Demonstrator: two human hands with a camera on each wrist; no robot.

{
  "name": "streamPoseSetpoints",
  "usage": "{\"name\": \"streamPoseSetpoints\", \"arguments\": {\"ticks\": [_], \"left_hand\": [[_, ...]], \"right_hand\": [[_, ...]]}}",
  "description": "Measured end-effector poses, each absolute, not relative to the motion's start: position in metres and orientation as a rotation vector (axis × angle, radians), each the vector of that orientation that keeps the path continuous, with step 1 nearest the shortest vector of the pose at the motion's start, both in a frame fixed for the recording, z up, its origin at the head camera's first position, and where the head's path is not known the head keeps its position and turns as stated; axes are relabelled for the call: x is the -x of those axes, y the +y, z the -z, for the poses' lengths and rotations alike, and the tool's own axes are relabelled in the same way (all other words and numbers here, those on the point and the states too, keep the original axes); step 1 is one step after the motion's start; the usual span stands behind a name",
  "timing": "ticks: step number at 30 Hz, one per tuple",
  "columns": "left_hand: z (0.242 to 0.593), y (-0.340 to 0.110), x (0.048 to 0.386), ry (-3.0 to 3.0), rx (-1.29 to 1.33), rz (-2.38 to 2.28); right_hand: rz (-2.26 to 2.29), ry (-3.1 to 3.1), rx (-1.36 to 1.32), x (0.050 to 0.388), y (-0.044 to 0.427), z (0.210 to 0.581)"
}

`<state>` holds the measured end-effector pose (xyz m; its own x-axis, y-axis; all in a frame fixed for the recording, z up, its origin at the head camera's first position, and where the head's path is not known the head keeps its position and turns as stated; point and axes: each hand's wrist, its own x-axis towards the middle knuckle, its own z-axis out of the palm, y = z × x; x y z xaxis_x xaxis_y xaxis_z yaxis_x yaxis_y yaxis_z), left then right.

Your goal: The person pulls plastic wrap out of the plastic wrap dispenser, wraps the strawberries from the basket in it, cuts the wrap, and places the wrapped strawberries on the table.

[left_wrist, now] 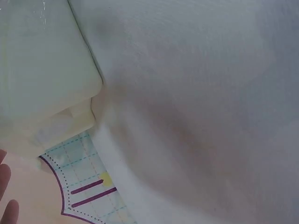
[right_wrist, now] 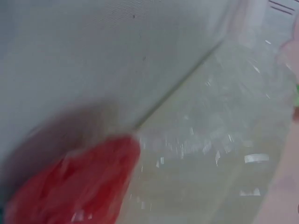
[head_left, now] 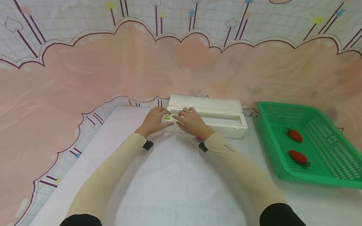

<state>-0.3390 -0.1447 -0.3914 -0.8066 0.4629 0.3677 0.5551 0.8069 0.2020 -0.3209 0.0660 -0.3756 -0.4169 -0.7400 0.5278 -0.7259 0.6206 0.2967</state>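
The white plastic wrap box (head_left: 227, 132) sits near the far edge of the desk (head_left: 169, 182), and its lid (head_left: 205, 102) is up, so the opening part is done. A little green tab (head_left: 167, 117), maybe the cutter, is at the box's left end. Both hands are there: the left hand (head_left: 154, 121) bends around that end, and the right hand (head_left: 193, 121) is just beside it, over the front edge. I cannot tell if either one is pinching the tab or the wrap, because it is too small to see. Shiny clear wrap (right_wrist: 205, 140) shows at the front of the box, so some looks pulled out, but I can't see if it is cut. A red strawberry (right_wrist: 79, 186) is at the front of the box, under the right wrist. I can't tell if it is wrapped. Over to the right, two more strawberries (head_left: 295, 136) lie well apart from the hands in a green basket (head_left: 299, 177). They look bare, so I think the job is only partway done.
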Motion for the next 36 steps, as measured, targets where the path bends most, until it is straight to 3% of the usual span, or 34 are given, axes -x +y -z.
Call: {"name": "streamPoseSetpoints", "arguments": {"ticks": [17, 27, 36], "left_hand": [[0.393, -0.139, 0.342, -2.631, 0.861, 0.452], [0.395, -0.143, 0.344, -2.676, 0.769, 0.488], [0.392, -0.141, 0.344, -2.665, 0.775, 0.290]], "right_hand": [[0.152, -2.259, -1.153, 0.331, 0.041, 0.390], [0.029, -2.166, -1.094, 0.336, 0.031, 0.396], [-0.006, -2.235, -0.992, 0.338, 0.026, 0.397]]}}
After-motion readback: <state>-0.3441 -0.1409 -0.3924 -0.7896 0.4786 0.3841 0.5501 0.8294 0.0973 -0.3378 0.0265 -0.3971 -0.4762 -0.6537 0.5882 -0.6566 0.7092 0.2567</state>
